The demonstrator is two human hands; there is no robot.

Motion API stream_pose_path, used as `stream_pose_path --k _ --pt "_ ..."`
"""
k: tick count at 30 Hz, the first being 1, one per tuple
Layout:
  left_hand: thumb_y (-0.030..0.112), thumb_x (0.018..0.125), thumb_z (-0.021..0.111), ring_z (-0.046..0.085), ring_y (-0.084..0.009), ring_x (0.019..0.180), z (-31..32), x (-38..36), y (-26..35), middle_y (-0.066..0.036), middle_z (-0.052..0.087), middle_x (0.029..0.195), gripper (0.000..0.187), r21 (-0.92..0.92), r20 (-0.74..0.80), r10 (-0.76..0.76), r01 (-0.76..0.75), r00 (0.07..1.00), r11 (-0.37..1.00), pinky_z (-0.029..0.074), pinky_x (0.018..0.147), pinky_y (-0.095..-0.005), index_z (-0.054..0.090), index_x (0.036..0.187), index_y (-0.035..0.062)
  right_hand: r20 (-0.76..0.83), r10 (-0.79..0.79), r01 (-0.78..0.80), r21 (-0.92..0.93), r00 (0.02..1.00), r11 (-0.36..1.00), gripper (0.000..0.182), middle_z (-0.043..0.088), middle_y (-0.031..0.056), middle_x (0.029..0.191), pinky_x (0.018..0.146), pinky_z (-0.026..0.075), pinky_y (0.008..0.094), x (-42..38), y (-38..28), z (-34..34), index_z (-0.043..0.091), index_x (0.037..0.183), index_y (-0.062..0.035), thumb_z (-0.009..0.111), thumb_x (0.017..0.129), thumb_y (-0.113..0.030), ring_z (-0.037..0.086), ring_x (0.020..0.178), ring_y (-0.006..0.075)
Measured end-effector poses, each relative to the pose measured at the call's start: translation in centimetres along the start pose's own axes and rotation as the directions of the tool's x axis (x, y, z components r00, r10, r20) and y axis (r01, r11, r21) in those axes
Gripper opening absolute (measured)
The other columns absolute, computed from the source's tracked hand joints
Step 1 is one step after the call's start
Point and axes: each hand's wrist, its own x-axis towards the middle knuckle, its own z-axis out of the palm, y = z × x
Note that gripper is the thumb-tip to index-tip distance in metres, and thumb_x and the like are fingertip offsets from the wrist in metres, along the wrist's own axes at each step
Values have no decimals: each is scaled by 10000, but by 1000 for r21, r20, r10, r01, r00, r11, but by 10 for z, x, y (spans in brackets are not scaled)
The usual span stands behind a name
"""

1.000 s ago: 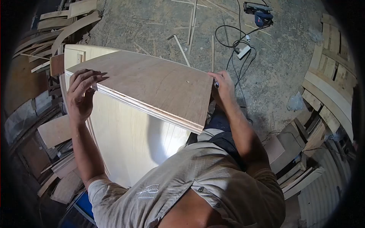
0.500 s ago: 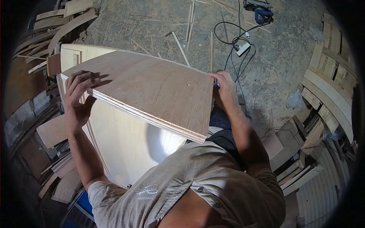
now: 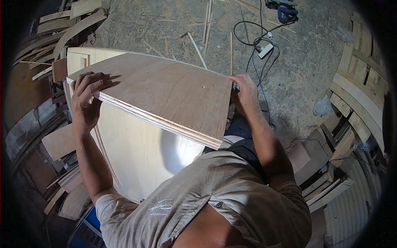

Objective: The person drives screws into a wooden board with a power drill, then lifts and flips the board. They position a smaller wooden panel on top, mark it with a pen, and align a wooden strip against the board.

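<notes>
A brown-faced plywood panel (image 3: 165,91) with a layered pale edge lies tilted in front of my body. My left hand (image 3: 86,99) grips its near left corner, fingers on top and thumb below the edge. At the right end, my right hand (image 3: 245,91) holds the panel's far corner, with thumb or fingertips over the top and the other fingers hidden beneath. Under the panel is a pale wooden piece (image 3: 128,144), brightly lit, with a framed end showing at the upper left. How the two are joined is hidden.
A blue power tool (image 3: 286,14) rests on the concrete floor at the top right. Near it lie a white power strip (image 3: 266,51) and looped black cable. Thin wood offcuts (image 3: 197,49) are scattered ahead. Stacked boards (image 3: 357,95) line the right side, and curved wood pieces (image 3: 78,33) the left.
The panel's near right corner has shifted slightly up and left. My right hand has moved a little with it, and my left hand keeps its hold.
</notes>
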Motion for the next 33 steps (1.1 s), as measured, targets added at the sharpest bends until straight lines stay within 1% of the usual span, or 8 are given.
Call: stream_pose_path --k 12,15,17,20,23,28,30,33 --pt "-6 660 630 572 -296 1069 1 7 1 -96 655 1074 350 91 54 -18 13 998 996 392 933 -382 651 1006 44 97 116 -116 -5 989 993 328 616 149 908 742 500 390 3 -9 -12 681 1017 -76 729 702 6 628 873 346" --pt "-4 662 639 569 -290 1068 2 6 3 -94 653 1076 348 69 46 -21 18 999 997 390 938 -383 647 1005 49 9 373 -372 99 928 923 295 650 150 898 745 507 379 -11 -8 -8 685 1029 -85 742 744 -39 650 852 323" --pt "0 665 643 570 -289 1064 3 4 2 -94 653 1074 343 82 42 -10 7 999 997 388 940 -381 647 1003 51 -20 469 -454 218 883 864 272 662 76 919 627 454 270 -23 0 1 703 1029 -41 740 795 -174 574 667 146" --pt "-2 670 645 571 -286 1061 5 4 2 -92 653 1071 337 104 26 6 -9 1000 995 386 944 -376 647 1002 55 -32 468 -446 249 883 860 353 668 77 911 671 451 261 -28 -12 5 699 1041 -7 730 821 -280 578 716 134" --pt "-20 680 645 573 -287 1068 7 2 -2 -92 652 1071 336 105 19 12 -14 1000 994 383 947 -373 644 1007 54 -122 452 -405 284 884 869 411 683 164 920 755 494 330 -28 -17 14 699 995 5 696 857 -382 669 837 262" --pt "-40 723 653 583 -252 1054 10 -2 -1 -51 661 1074 329 61 -21 -4 5 1000 998 387 939 -375 656 1025 91 -177 464 -395 320 868 861 439 677 162 907 781 475 330 -30 -18 23 696 972 18 696 856 -405 650 863 241" --pt "-41 718 658 582 -255 1053 9 -3 -4 -53 661 1075 332 65 -20 -3 4 1000 998 390 940 -373 656 1025 85 -112 510 -428 412 853 805 307 651 116 879 792 452 294 -27 -25 17 703 988 20 673 810 -227 617 846 189" --pt "-91 659 652 571 -289 1078 8 -3 -4 -101 653 1094 441 31 10 19 -19 1000 999 409 935 -377 642 1082 33 -114 504 -421 411 856 809 306 652 126 869 791 454 301 -28 -18 21 702 980 21 671 807 -229 620 843 207"
